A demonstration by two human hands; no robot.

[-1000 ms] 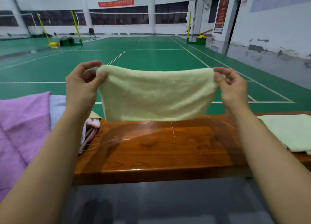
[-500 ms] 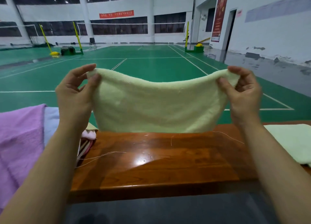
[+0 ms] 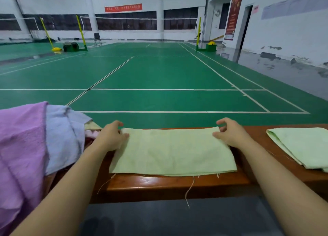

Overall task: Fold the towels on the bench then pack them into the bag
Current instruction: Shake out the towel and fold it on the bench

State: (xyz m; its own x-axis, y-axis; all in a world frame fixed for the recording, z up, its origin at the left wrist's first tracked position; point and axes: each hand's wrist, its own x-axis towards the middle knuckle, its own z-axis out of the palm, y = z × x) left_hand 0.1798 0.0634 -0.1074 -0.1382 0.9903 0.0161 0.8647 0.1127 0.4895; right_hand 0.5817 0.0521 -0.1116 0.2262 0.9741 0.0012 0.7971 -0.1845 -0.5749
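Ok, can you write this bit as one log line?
step: folding | pale yellow-green terry towel: flat on brown wooden bench | left hand: far-left corner | right hand: far-right corner

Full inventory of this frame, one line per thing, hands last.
Bench: 1, glossy brown wood, across the foreground.
Flat towel: 1, pale yellow-green, spread on the bench centre, loose threads at its near edge.
Folded towel: 1, pale green, on the bench at right.
Purple towel: 1, heaped at far left.
Blue towel: 1, light blue, beside the purple one.
Court floor: green with white lines, beyond the bench.
Net posts: 3 seen, yellow, far end of court.
Chair: 1, dark, by the far wall.
Banner: 1, red, on the far wall.
Left hand: pinches the flat towel's far left corner.
Right hand: fingers loosely curled at the far right corner; grip unclear.
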